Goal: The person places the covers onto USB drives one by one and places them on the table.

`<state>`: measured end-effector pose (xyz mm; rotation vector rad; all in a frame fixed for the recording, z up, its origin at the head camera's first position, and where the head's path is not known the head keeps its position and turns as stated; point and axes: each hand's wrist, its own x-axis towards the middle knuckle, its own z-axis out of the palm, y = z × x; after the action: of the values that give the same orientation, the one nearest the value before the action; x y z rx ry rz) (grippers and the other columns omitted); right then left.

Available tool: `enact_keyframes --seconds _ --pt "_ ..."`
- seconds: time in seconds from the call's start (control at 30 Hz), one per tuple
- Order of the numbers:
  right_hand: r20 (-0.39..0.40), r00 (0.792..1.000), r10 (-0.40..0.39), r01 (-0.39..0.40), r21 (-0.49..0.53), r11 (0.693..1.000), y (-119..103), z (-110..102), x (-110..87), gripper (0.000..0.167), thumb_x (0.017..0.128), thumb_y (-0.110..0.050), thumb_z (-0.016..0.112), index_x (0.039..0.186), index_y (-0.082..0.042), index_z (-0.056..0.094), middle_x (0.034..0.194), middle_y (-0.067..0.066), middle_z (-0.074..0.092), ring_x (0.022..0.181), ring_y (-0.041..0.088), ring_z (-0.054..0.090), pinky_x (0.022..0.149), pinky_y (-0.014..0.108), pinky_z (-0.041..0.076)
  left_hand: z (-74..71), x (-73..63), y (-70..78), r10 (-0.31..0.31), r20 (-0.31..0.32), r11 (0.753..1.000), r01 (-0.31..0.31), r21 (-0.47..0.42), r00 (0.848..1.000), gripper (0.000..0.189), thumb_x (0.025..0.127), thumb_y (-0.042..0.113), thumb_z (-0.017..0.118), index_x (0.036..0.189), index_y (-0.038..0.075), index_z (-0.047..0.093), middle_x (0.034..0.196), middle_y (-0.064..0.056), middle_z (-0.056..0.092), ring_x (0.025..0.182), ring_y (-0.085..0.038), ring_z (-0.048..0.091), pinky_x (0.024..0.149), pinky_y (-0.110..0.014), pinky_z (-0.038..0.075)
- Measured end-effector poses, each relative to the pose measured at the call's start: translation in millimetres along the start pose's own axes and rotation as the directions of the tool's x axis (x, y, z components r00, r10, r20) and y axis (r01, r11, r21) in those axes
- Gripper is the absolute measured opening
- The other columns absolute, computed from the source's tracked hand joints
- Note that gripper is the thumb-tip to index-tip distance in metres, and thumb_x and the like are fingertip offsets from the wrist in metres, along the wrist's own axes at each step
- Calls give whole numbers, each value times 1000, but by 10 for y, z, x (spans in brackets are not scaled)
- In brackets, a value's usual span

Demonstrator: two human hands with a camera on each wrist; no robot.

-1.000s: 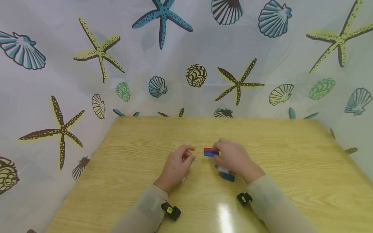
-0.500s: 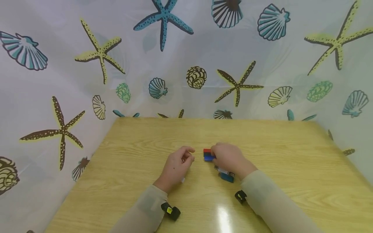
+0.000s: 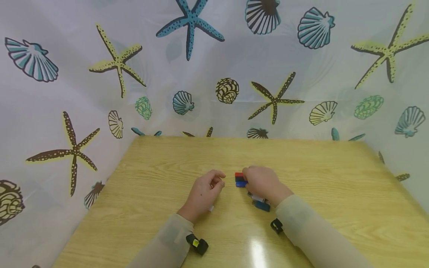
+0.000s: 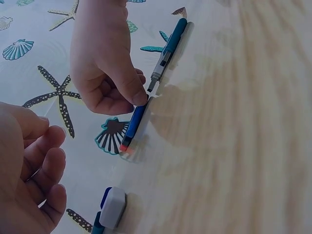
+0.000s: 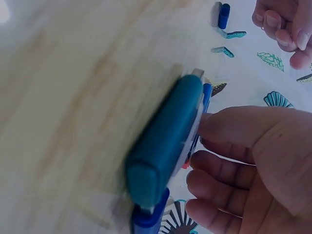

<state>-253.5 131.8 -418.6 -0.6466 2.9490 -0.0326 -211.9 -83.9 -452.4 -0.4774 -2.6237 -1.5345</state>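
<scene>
My right hand pinches the near end of a small flat piece with red, black and blue bands. Seen edge-on in the left wrist view, this piece is mostly blue with a red tip, and the thumb lies at its end. The fingers hide the rest of it. Below that hand lies a small teal and silver object, large and close in the right wrist view, where its rounded teal body shows. My left hand is held loosely curled, with nothing between its fingers.
A small white piece lies by the left hand; in the left wrist view it is a rounded white block with blue and teal parts behind. The wooden table meets a shell-patterned cloth at back and sides.
My right hand has rolled over and come slightly left and down. A black band now shows between the red and blue of the piece. The left hand has stayed nearly still.
</scene>
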Motion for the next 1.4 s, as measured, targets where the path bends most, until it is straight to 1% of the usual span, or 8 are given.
enact_keyframes --seconds 0.33,0.53,0.73,0.83,0.97,1.1,1.27,1.4 --pt "20 1000 2 -2 29 1000 18 16 15 17 92 -23 75 89 -15 60 77 -4 58 65 16 53 60 35 47 -19 3 -37 -25 -53 999 26 23 998 19 102 22 61 120 19 67 93 8 65 76 -14 57 66 -31 49" --pt "-48 999 -4 10 140 990 66 -41 -119 20 93 -21 71 81 -17 56 72 -4 55 61 15 50 56 34 41 -78 11 -80 -52 -83 998 54 28 995 20 105 24 56 122 19 66 99 -1 68 67 -16 54 59 -30 48" --pt "-104 994 16 5 199 980 141 -90 -277 12 94 -27 71 91 -18 63 78 -8 58 63 12 51 57 34 44 -99 34 -139 -40 -73 980 54 194 997 20 104 19 58 120 13 69 103 2 66 85 -14 57 72 -33 51" --pt "-122 992 29 1 234 972 186 -135 -373 11 95 -28 69 95 -17 65 79 -7 58 64 13 51 57 34 43 -96 39 -141 -5 -29 935 15 355 1000 18 102 18 61 115 14 73 107 4 67 94 -16 59 81 -36 50" --pt "-131 990 46 -10 261 965 272 -187 -468 12 97 -27 67 99 -15 66 81 -5 57 67 14 51 59 35 44 -88 36 -107 51 25 830 -56 555 998 16 100 18 65 108 19 78 108 4 71 99 -19 58 85 -40 47" --pt "-130 990 61 -22 276 961 365 -243 -509 10 97 -26 66 99 -16 66 82 -4 58 70 16 52 62 36 45 -78 28 -72 58 61 756 -84 649 996 19 99 13 64 106 23 79 111 6 72 100 -21 57 85 -44 46" --pt "-132 988 83 -42 285 958 468 -284 -559 9 97 -24 64 100 -15 66 84 -3 59 71 17 53 64 36 46 -68 26 -73 11 121 711 -92 697 993 26 98 8 62 110 26 78 116 5 70 104 -23 56 87 -47 44" --pt "-126 988 87 -47 290 956 520 -297 -574 11 97 -24 64 101 -14 67 85 -2 61 73 18 54 67 38 47 -62 28 -82 -19 143 705 -88 704 990 26 97 8 65 112 26 76 118 5 69 105 -22 55 86 -45 43"
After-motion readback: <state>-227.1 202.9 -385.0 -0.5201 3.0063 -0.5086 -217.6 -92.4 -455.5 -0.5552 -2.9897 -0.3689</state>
